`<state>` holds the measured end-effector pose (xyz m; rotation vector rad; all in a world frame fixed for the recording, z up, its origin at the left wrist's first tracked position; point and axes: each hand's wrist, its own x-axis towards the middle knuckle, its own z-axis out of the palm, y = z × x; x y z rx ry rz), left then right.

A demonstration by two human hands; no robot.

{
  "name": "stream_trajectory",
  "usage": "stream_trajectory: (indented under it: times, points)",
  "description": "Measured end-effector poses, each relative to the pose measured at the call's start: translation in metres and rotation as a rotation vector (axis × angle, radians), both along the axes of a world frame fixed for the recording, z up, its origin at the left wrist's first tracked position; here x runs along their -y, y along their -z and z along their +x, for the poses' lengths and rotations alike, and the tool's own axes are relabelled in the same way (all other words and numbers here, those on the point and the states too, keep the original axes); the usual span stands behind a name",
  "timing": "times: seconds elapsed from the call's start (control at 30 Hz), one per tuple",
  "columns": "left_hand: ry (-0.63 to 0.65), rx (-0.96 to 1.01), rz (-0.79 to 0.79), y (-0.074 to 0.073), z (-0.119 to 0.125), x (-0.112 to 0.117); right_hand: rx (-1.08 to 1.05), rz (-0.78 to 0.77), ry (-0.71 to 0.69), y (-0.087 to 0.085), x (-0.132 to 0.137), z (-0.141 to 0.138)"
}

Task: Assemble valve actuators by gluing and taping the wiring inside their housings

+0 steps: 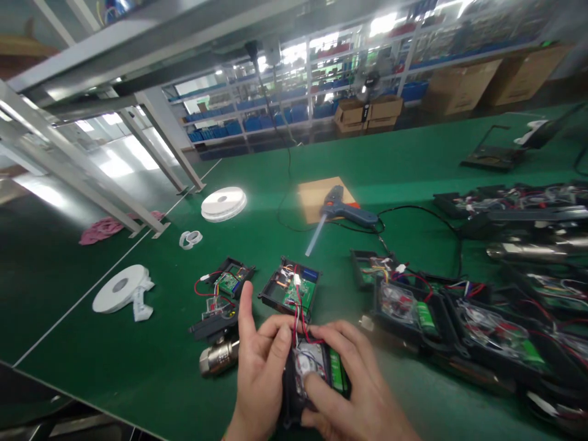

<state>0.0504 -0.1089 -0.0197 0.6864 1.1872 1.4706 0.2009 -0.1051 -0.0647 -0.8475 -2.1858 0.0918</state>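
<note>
Head view: my left fingers grip the near side of a black housing, the index finger straight up. My right fingers grasp its other side, the thumb pressing over the clear-covered part inside. The housing sits low in the middle, close to me, my hands hiding much of it; a green cylinder shows at its right.

Red and white wires run from it to an open box with a circuit board, just ahead of my fingers, so that way is crowded. To my left are a smaller box and a metal fitting, partly behind my left hand. More filled housings crowd the right of the green surface.

Farther ahead, a glue gun lies on a cardboard piece, its clear stick pointing my way and its black cable trailing right. White tape rolls lie off left, near the frame legs.
</note>
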Motion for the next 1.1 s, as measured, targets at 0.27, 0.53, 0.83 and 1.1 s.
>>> stream_trajectory:
  times: [0.27,0.53,0.83,1.1]
  points:
    - [0.240,-1.204,0.501,-0.020,-0.070,-0.019,0.025,0.032,-0.053,-0.007,-0.001,0.000]
    - [0.995,-1.277,0.353,-0.041,-0.081,-0.057,-0.050,0.045,-0.038,-0.007,-0.001,-0.006]
    - [1.443,-1.108,0.522,-0.061,-0.071,-0.113,-0.044,0.027,-0.041,-0.004,-0.002,-0.002]
    - [1.462,-1.284,0.564,-0.098,-0.061,-0.102,-0.048,0.006,-0.037,-0.011,-0.004,-0.001]
